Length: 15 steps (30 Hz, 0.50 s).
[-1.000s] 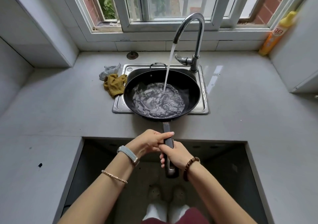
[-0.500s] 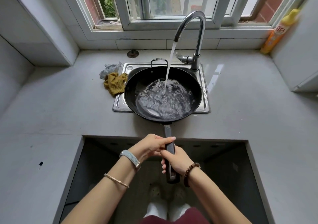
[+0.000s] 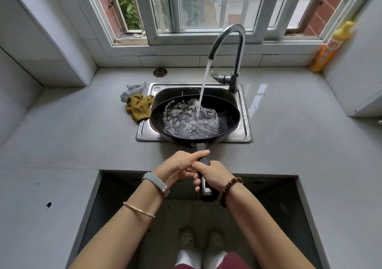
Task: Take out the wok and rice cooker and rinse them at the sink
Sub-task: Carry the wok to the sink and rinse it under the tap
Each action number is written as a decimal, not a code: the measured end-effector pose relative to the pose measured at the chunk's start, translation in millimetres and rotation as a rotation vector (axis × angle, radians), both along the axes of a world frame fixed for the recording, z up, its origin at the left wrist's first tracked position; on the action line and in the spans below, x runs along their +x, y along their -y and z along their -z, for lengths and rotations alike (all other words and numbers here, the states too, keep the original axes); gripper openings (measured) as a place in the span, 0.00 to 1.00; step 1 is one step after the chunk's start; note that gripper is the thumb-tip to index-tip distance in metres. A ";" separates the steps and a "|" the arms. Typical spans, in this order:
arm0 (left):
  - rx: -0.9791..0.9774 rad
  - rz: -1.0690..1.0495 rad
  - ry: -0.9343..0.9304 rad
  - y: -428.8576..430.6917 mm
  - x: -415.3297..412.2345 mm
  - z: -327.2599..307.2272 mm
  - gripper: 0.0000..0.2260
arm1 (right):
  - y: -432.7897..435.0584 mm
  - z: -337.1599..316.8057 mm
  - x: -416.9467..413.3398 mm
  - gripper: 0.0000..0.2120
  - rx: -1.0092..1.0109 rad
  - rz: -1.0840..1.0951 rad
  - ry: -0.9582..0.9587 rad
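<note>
A black wok (image 3: 229, 114) sits over the steel sink (image 3: 244, 124), holding churning water. The curved tap (image 3: 233, 47) pours a stream into its far side. The wok's dark handle (image 3: 203, 177) points toward me. My left hand (image 3: 179, 165) grips the handle's upper part, thumb along the top. My right hand (image 3: 213, 175) grips the handle just below it, and the two hands touch. No rice cooker is in view.
A mustard cloth (image 3: 139, 108) and a clear mesh scrubber (image 3: 132, 90) lie at the sink's left edge. An orange and yellow bottle (image 3: 330, 45) stands at the far right. A drain plug (image 3: 159, 72) rests behind the sink. An open cutout (image 3: 128, 196) gapes below my arms.
The wok has tipped away from me and shifted back, so the water has sloshed toward its far side. Both hands kept their grip on the handle.
</note>
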<state>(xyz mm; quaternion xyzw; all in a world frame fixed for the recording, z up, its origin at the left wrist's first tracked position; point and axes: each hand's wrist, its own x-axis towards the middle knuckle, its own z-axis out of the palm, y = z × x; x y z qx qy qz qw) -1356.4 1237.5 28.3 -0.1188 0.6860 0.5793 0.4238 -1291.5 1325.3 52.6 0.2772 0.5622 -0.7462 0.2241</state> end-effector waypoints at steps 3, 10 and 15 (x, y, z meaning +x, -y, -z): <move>0.014 0.001 0.037 -2.6 -3.4 -10.7 0.18 | -2.7 -10.4 -10.8 0.07 0.003 0.006 0.012; 0.245 -0.031 0.334 -18.1 -8.6 -7.9 0.13 | -5.7 -17.2 -23.9 0.05 -0.066 0.146 0.120; 0.272 -0.097 0.423 -28.1 -11.6 -15.0 0.14 | -7.2 -24.1 -30.9 0.10 -0.130 0.186 0.159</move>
